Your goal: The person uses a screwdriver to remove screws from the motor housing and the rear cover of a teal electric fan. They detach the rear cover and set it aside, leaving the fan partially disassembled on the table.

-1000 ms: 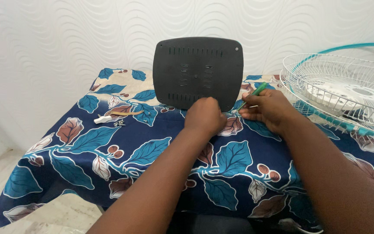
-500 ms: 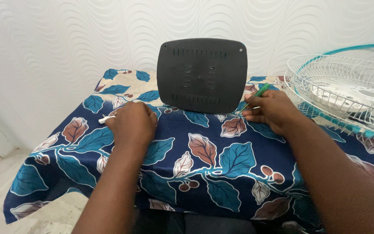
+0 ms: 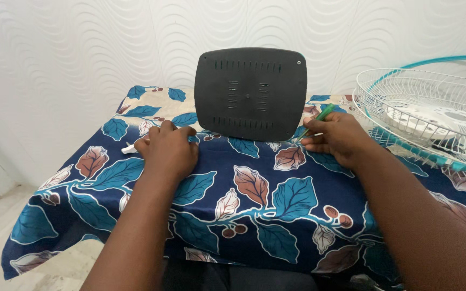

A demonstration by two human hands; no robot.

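Observation:
A black vented panel [image 3: 252,94] stands upright at the back of the table, against the wall. My right hand [image 3: 335,137] rests on the cloth by the panel's lower right corner and grips a green-handled screwdriver [image 3: 322,115]. My left hand [image 3: 166,148] lies knuckles-up on the cloth left of the panel, its fingers curled down over the spot where small screws lay. A small white part [image 3: 128,148] pokes out just left of that hand. Whatever is under the left fingers is hidden.
The table carries a dark blue leaf-print cloth [image 3: 276,205]. A white wire fan guard with a teal rim [image 3: 432,116] lies at the right edge, with a white fan part inside it. A white wavy-textured wall rises behind.
My left hand left the bottom edge of the black panel and moved left to the screws and white part, where it now sits with curled fingers. My right hand stayed put.

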